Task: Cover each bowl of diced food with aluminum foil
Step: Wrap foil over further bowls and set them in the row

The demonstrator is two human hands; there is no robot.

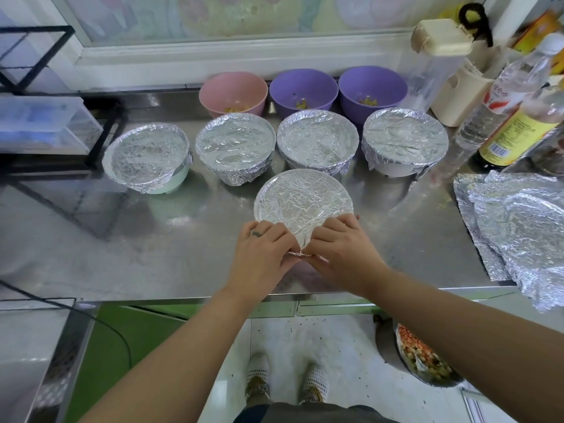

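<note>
- The worktop [137, 245] is flat, dull-shining steel, smeared and faintly scratched.
- The front bowl [265, 190] stands near the worktop's front edge, round and wholly wrapped in foil [305, 203] – a drum-tight disc, finely creased, folded down over the rim.
- The left hand [262, 254] and the right hand [341, 254] meet at the bowl's near side; both have fingers curled, pinching the gathered foil edge below the rim, knuckles almost touching.
- Behind it runs a row of four round bowls, each capped in wrinkled foil: the first [146, 154], pale green below its wrap, then the second [235, 145], the third [317, 141] and the fourth [404, 138], whitish at the base.
- Against the back ledge stand three uncovered, smooth-walled bowls – a pink bowl [233, 90], a purple bowl [303, 87] and a second purple bowl [372, 87] – each with small yellow diced pieces at the bottom.
- Loose foil sheets [518, 227] lie crumpled and overlapping at the worktop's right end, one corner drooping past the front edge.
- At the far right stand a clear ribbed plastic bottle [500, 96] and a bottle with a yellow label [518, 132].
</note>
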